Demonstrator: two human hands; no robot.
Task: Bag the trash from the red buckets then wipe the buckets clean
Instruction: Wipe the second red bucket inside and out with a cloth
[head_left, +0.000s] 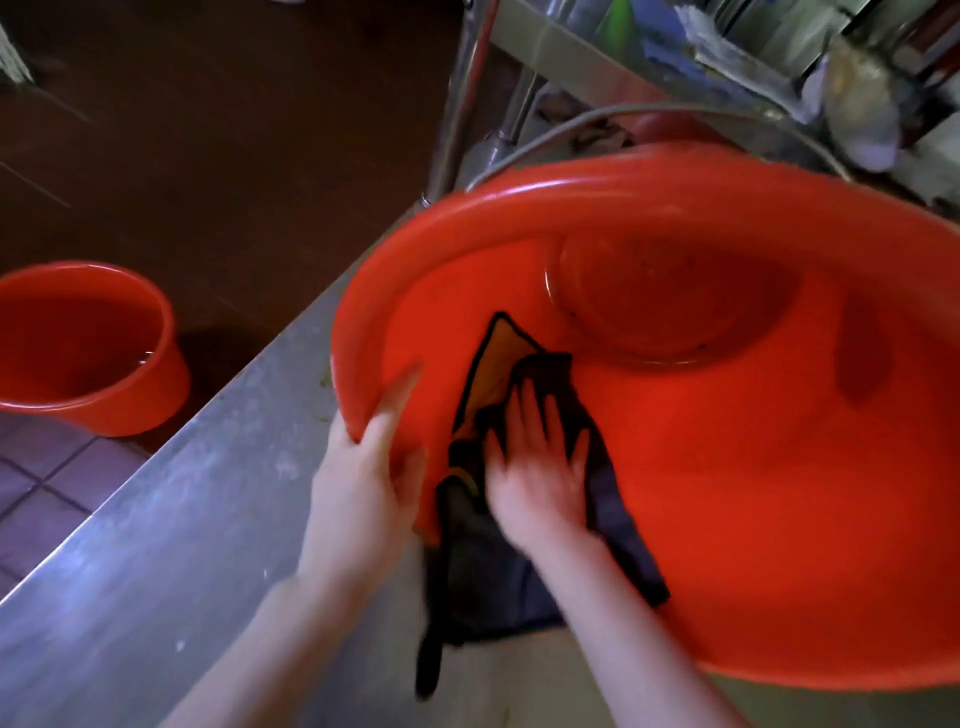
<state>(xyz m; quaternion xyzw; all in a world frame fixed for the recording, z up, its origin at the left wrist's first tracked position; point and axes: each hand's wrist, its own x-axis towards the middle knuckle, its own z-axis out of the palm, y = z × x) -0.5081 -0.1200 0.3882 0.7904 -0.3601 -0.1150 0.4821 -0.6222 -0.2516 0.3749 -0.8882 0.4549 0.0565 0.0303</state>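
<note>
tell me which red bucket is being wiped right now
The tilted bucket on the counter: left hand grips its rim, right hand presses a cloth inside. The floor bucket stands untouched.

On a counter (182, 545), centre and right: a tipped bucket (753, 467) on its side, mouth toward the camera. Inside, against its lower left wall, a cloth (498, 582), trailing over the rim onto the counter. Flat on the cloth, the right hand (540, 478). Gripping the left rim, the left hand (363, 483). Far left, on the floor (208, 130), a second bucket (88, 343), upright. Behind, upper right, a rack (753, 67).
</note>
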